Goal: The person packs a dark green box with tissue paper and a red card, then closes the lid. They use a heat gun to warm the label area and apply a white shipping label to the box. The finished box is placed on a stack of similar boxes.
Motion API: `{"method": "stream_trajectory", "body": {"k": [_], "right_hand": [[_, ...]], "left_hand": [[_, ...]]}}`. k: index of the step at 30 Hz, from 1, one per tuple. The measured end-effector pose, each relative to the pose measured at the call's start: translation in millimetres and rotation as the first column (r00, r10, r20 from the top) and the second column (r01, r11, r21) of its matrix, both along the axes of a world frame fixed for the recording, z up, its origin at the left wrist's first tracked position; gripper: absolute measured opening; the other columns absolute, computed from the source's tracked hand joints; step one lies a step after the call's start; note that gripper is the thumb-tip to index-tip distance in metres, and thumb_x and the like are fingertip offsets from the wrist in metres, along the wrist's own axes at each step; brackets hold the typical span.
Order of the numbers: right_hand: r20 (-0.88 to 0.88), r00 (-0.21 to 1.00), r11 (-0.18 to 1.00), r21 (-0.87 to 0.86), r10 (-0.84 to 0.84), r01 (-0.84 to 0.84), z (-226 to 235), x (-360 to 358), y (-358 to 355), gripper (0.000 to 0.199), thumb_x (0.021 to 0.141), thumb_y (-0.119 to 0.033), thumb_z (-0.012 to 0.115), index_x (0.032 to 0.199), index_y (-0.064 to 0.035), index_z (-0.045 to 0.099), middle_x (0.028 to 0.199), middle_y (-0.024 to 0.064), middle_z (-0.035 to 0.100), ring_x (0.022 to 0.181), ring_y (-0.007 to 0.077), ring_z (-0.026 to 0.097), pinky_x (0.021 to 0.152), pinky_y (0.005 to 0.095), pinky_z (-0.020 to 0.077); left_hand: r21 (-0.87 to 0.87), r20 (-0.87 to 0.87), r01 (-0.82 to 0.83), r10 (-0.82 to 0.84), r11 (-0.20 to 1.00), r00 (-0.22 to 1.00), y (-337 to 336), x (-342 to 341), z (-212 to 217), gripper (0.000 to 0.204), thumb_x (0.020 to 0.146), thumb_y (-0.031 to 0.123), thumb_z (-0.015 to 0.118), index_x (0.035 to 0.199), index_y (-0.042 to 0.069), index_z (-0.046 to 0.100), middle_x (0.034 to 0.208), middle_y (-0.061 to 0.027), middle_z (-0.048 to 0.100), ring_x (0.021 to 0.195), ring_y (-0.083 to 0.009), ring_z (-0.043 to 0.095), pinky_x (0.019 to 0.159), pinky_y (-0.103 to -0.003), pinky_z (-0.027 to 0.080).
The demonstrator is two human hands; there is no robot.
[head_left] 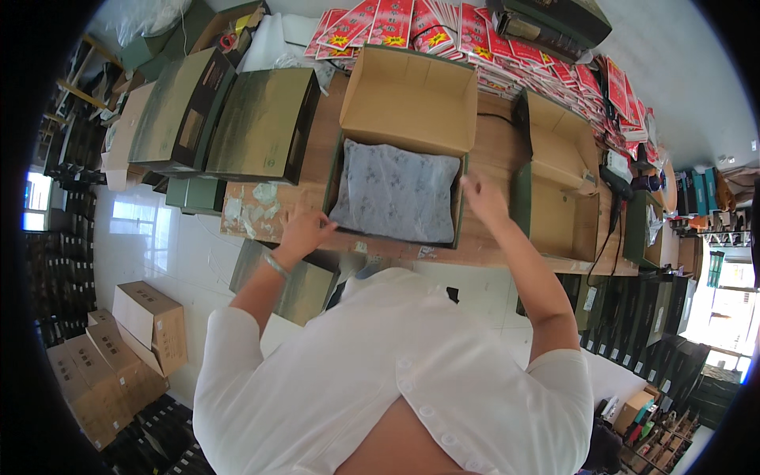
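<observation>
- Left hand [303,230]: fingers spread, resting at the lower left corner of the open box [360,162]; it grips nothing
- Right hand [484,199]: raised over the box's right edge, fingers loosely curled, blurred; whether it holds anything cannot be told
- Grey wrapped bundle [396,192]: lies flat inside the open box, between both hands
- Wooden table [495,150]: carries the box
- Second open box [560,182]: just right
- Dark closed boxes [265,123]: at left
- Red packets [443,28]: stacked behind
</observation>
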State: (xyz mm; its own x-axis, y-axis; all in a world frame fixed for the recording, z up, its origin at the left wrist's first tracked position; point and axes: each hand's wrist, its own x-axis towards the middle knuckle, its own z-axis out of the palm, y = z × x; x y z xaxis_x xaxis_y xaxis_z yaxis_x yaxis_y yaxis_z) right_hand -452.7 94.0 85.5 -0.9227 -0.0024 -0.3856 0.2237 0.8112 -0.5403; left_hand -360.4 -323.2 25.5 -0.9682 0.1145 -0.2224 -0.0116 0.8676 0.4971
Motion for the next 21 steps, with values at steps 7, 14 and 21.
{"method": "stream_trajectory", "body": {"k": [7,14,21], "right_hand": [[0.090,0.939,0.814,-0.476,-0.332,0.333,-102.3,-137.8,43.5,0.058,0.096,-0.052,0.053,0.118,0.0017,0.059,0.094,0.0121,0.067,0.083,0.0289,0.066,0.069,0.0413,0.0524],[0.282,0.871,0.653,-0.578,-0.403,0.489,-40.8,-127.9,16.4,0.049,0.100,-0.048,0.048,0.120,-0.0040,0.058,0.104,0.0104,0.064,0.096,0.0264,0.062,0.078,0.0411,0.0521],[-0.105,0.933,0.722,-0.664,-0.345,0.192,-80.0,-68.9,63.9,0.036,0.100,-0.015,0.052,0.135,-0.0054,0.053,0.127,0.0096,0.058,0.114,0.0210,0.055,0.096,0.0315,0.0440]], "left_hand": [[0.619,0.611,-0.692,0.325,0.372,0.722,35.4,15.0,-37.1,0.073,0.095,0.060,0.049,0.145,0.009,0.033,0.127,-0.0176,0.054,0.109,-0.0297,0.060,0.088,-0.040,0.052],[0.715,0.646,-0.688,0.257,0.128,0.719,38.9,5.5,-36.1,0.089,0.092,0.073,0.036,0.148,0.004,0.029,0.134,-0.0138,0.052,0.111,-0.0309,0.059,0.096,-0.044,0.048],[0.613,0.778,-0.782,0.088,0.112,0.622,10.1,-13.8,-41.7,0.094,0.089,0.079,0.030,0.153,0.010,0.025,0.145,-0.0183,0.043,0.124,-0.0339,0.051,0.100,-0.045,0.043]]}}
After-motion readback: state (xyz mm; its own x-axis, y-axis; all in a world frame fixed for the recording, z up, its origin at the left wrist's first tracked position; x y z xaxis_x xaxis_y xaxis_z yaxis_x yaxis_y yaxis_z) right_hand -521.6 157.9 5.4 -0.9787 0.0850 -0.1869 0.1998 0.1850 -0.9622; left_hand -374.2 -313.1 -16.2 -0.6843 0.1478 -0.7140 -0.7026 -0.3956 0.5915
